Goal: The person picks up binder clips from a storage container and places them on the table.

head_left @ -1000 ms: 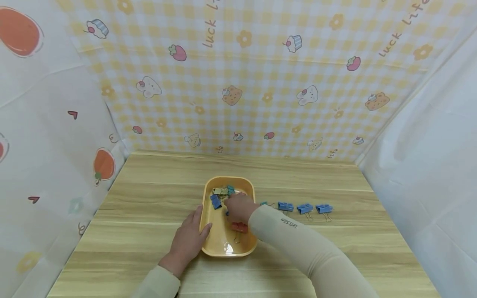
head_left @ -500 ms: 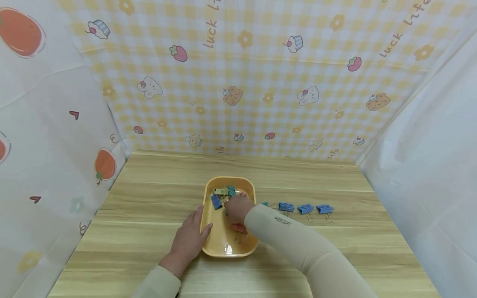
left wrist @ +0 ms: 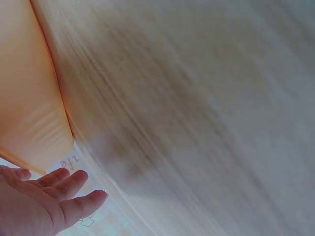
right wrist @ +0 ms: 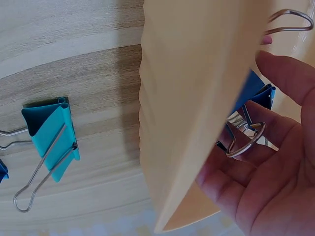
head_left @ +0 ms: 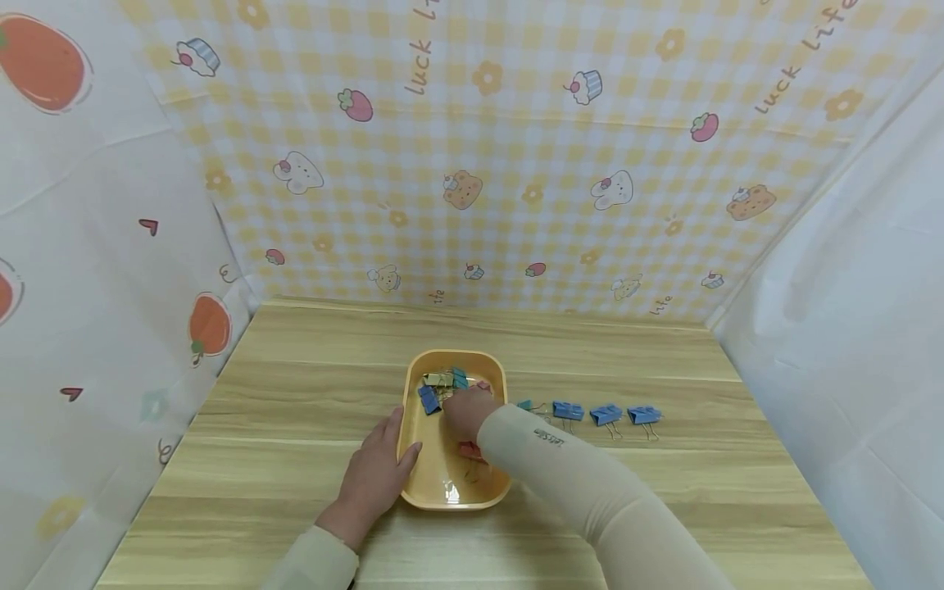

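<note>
A yellow-orange tray (head_left: 431, 479) stands on the table with several binder clips in it. My left hand (head_left: 374, 471) rests at its left side, fingers fairly straight along the outer wall and thumb at the rim. Inside the tray, my right hand (head_left: 469, 414) reaches down. The right wrist view shows its thumb and fingers around a blue binder clip (right wrist: 251, 90), whose wire handle lies over the fingers; the tray wall hides part of it. Around that hand lie a red clip (head_left: 470, 451), a yellow clip (head_left: 437, 379), another blue clip (head_left: 429, 400) and a teal clip (head_left: 460, 378).
Right of the tray, a teal clip (head_left: 524, 405) and three blue clips, the rightmost blue clip (head_left: 645, 415) included, form a row on the wooden table (head_left: 310, 360). A patterned cloth (head_left: 501, 147) hangs behind, with white cloths at both sides.
My right hand has shifted slightly left and down within the tray, and its forearm has swung a little left. My left hand stays against the tray.
</note>
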Demonstrator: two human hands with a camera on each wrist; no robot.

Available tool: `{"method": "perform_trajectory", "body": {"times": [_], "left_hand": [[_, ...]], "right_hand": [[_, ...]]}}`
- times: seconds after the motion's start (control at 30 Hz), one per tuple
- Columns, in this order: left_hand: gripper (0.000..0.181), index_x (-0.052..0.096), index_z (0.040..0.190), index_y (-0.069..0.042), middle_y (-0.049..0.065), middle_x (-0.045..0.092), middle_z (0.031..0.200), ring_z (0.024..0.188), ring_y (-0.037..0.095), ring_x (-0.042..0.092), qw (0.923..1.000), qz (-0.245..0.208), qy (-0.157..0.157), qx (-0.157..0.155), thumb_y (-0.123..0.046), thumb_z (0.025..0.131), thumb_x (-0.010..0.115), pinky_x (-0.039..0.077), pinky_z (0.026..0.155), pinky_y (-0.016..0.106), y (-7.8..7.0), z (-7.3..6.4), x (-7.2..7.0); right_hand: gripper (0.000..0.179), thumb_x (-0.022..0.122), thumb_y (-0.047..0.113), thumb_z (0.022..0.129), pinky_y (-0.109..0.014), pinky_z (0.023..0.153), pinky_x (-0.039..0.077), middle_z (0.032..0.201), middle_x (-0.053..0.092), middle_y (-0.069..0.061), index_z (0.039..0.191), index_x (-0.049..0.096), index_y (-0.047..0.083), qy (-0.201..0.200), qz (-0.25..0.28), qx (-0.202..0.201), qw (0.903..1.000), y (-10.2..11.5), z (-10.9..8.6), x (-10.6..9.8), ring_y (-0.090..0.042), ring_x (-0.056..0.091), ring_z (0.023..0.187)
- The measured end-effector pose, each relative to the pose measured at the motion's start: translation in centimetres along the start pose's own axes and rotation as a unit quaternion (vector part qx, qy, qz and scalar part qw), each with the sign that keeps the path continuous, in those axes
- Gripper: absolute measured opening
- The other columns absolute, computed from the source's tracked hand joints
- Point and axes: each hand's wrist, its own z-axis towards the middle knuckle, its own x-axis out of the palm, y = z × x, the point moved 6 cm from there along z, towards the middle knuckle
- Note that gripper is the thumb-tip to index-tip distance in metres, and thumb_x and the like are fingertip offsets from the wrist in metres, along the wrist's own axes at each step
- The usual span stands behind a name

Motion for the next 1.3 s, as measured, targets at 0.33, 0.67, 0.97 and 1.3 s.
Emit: {"method": "perform_trajectory", "body": {"times": [0.33,0.67,0.97,1.3], "left_hand": [[0.066,0.029,0.150,-0.001,0.030,0.045,0.138,0.122,0.048,0.048,1.0000,0.005,0.006,-0.005,-0.033,0.098,0.054,0.042,0.096,0.060,0.3,0.0,0.3],[0.068,0.026,0.151,-0.003,0.030,0.042,0.141,0.124,0.048,0.046,0.9998,-0.004,0.012,-0.013,-0.036,0.098,0.053,0.041,0.098,0.060,0.5,0.1,0.3],[0.067,0.026,0.151,-0.002,0.030,0.043,0.140,0.123,0.048,0.047,0.9998,-0.002,0.016,-0.010,-0.034,0.099,0.053,0.040,0.097,0.061,0.1,-0.1,0.1],[0.067,0.027,0.151,-0.001,0.030,0.044,0.139,0.123,0.048,0.047,0.9999,0.001,0.014,-0.006,-0.034,0.099,0.053,0.041,0.096,0.061,0.0,-0.1,0.1]], "right_hand": [[0.016,0.067,0.012,0.084,-0.031,0.076,0.051,0.090,0.065,-0.001,0.099,0.068,0.016,-0.015,-0.040,-0.013,0.9990,0.2,0.5,0.3,-0.014,0.055,0.077],[0.012,0.057,0.017,0.096,-0.030,0.076,0.051,0.091,0.062,-0.002,0.102,0.067,0.017,0.005,0.010,-0.004,0.9999,0.0,0.3,0.2,-0.017,0.055,0.079],[0.011,0.057,0.016,0.097,-0.029,0.070,0.052,0.092,0.064,-0.001,0.096,0.068,0.015,-0.004,-0.008,-0.026,0.9996,0.6,0.0,-0.3,-0.015,0.055,0.076],[0.015,0.060,0.014,0.096,-0.028,0.066,0.049,0.096,0.061,-0.001,0.104,0.071,0.020,-0.018,-0.009,-0.040,0.9990,1.0,0.7,-0.1,-0.016,0.054,0.076]]}}
